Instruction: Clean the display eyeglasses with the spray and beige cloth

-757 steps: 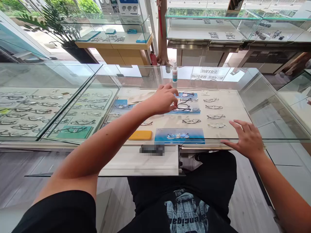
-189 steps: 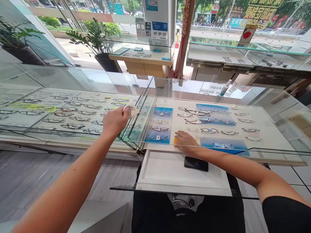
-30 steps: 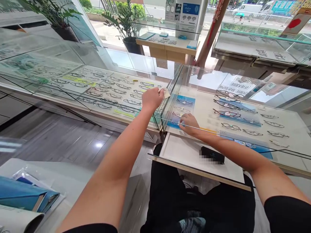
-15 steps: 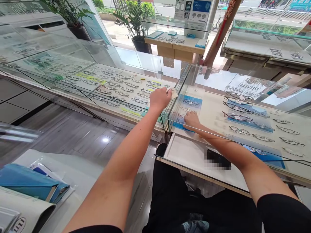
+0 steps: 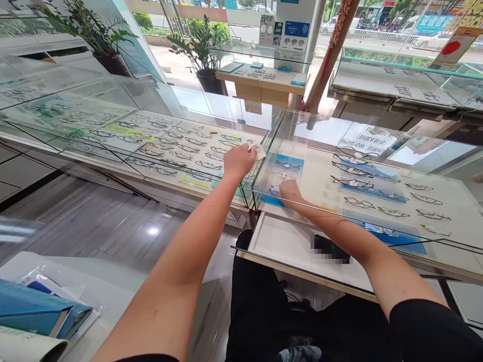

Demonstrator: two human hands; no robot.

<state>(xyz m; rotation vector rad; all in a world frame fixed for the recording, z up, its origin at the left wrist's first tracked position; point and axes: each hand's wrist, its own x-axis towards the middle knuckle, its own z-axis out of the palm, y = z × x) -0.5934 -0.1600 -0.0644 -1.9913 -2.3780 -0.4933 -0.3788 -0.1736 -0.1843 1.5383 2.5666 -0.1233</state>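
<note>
My left hand [image 5: 239, 162] is closed on a small cream cloth [image 5: 259, 152], above the glass top near the joint between two display cases. Under the right-hand glass, my right hand [image 5: 290, 193] has its fingers curled at a pair of eyeglasses [image 5: 274, 189] on a blue card [image 5: 267, 199]. Its fingertips pinch the near end of that frame, which the hand partly hides. Just behind lie a light-rimmed pair [image 5: 284, 175] and a dark pair on another blue card [image 5: 295, 163].
An open drawer [image 5: 271, 236] juts out below my right forearm, with a dark blurred item [image 5: 332, 250] in it. Several more eyeglasses [image 5: 359, 202] fill the right case. Blue folders [image 5: 37, 306] lie on a white surface at lower left. Potted plants [image 5: 207, 75] stand behind the cases.
The whole view has shifted, so the scene sits a little further left and lower. Both hands stay at nearly the same spots on the cases, the cloth still in my left.
</note>
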